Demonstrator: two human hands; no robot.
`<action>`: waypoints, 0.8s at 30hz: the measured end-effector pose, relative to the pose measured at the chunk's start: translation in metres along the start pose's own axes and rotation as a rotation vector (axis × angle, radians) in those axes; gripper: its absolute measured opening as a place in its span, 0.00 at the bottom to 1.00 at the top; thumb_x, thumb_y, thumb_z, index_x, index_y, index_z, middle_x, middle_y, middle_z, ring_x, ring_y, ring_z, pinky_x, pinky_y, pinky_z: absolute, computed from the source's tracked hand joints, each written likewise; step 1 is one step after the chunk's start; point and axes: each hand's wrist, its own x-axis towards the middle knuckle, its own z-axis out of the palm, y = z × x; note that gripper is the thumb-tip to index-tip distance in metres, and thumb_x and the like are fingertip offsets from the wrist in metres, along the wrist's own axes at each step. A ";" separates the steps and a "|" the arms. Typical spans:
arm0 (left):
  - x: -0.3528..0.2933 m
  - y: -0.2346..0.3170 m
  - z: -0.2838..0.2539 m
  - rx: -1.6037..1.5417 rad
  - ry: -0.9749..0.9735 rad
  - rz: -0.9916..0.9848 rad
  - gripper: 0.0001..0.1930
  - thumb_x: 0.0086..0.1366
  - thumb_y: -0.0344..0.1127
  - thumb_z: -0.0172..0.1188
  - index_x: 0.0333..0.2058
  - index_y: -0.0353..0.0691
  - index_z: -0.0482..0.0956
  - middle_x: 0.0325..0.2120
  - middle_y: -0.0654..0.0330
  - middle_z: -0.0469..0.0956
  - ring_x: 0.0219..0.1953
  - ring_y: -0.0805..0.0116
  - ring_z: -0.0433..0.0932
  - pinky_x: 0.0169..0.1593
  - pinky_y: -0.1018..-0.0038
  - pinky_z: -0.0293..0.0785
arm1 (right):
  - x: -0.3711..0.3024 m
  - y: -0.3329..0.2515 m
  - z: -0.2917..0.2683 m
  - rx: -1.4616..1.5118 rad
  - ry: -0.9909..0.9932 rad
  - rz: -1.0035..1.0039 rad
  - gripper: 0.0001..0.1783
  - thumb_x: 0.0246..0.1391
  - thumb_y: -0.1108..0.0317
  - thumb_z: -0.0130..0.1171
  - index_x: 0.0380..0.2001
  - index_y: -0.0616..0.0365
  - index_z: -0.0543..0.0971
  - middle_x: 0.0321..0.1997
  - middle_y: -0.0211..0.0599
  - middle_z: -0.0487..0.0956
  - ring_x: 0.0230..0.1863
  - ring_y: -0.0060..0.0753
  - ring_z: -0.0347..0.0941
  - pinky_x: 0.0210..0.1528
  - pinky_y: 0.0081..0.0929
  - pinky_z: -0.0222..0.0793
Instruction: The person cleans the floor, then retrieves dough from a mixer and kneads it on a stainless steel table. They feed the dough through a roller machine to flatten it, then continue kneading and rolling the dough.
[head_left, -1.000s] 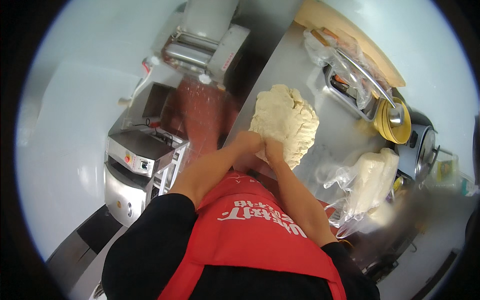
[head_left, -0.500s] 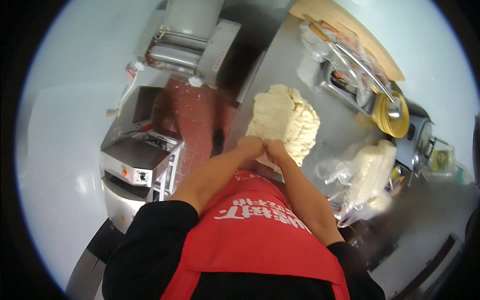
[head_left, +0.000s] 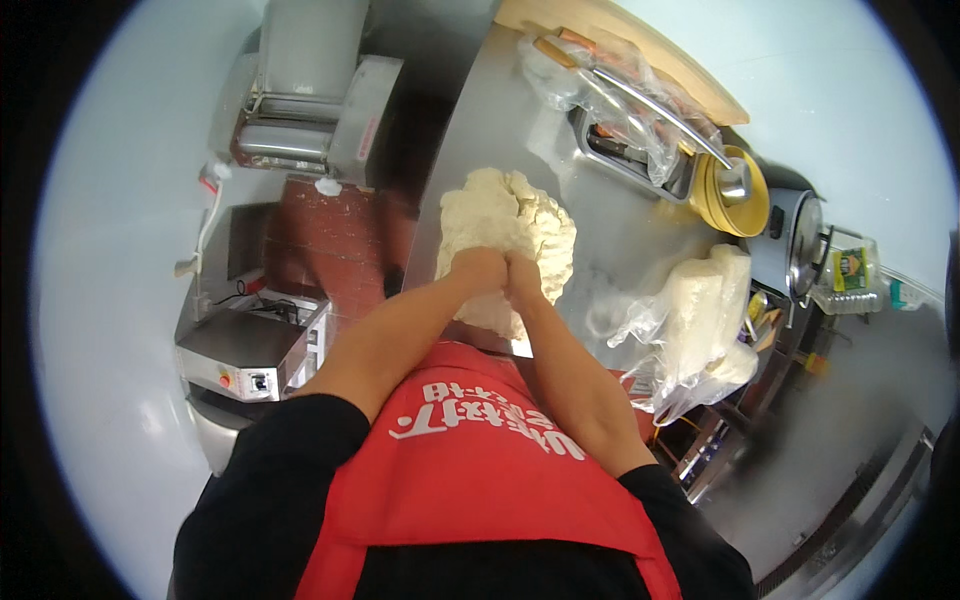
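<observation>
A large, pale, lumpy mass of dough (head_left: pixel 487 208) lies on the steel table (head_left: pixel 610 235), a fold running down its right part. My left hand (head_left: pixel 482 268) is curled into a fist and pressed on the dough's middle. Right beside it, my right hand (head_left: pixel 521 276) is also closed and pushes on the dough, the two hands touching or nearly so. The undersides of both hands, where they meet the dough, are hidden.
On the table's right stand a metal tray (head_left: pixel 685 180) with bagged tools, stacked yellow bowls (head_left: pixel 757 205) and clear bags of pale food (head_left: pixel 695 310). A grey pot (head_left: pixel 785 240) sits beyond. Left, over red floor tiles (head_left: pixel 320 235), stand a roller machine (head_left: pixel 290 140) and a steel machine (head_left: pixel 240 345).
Both fists have moved a little farther forward onto the dough, from nearer its front edge. The whole view has shifted, so the table and dough sit farther left.
</observation>
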 end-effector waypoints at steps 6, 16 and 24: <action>0.016 0.008 0.004 0.049 -0.015 -0.084 0.16 0.57 0.42 0.53 0.35 0.41 0.85 0.36 0.49 0.84 0.40 0.50 0.83 0.43 0.58 0.78 | 0.032 0.021 -0.004 -0.398 0.049 -0.401 0.18 0.53 0.61 0.53 0.28 0.67 0.81 0.26 0.50 0.80 0.29 0.44 0.76 0.31 0.37 0.69; 0.022 0.013 0.000 0.122 -0.093 -0.085 0.15 0.56 0.41 0.55 0.34 0.39 0.86 0.38 0.48 0.83 0.40 0.48 0.82 0.44 0.58 0.77 | 0.040 0.005 -0.013 -0.227 -0.185 -0.215 0.16 0.52 0.60 0.54 0.26 0.64 0.79 0.20 0.43 0.76 0.23 0.37 0.72 0.24 0.34 0.66; 0.049 -0.085 0.032 0.372 0.010 0.409 0.06 0.39 0.33 0.61 0.18 0.39 0.84 0.22 0.47 0.81 0.25 0.47 0.79 0.32 0.56 0.76 | -0.007 -0.029 -0.011 0.015 -0.318 0.057 0.15 0.53 0.63 0.54 0.15 0.52 0.68 0.11 0.25 0.60 0.08 0.24 0.51 0.11 0.26 0.43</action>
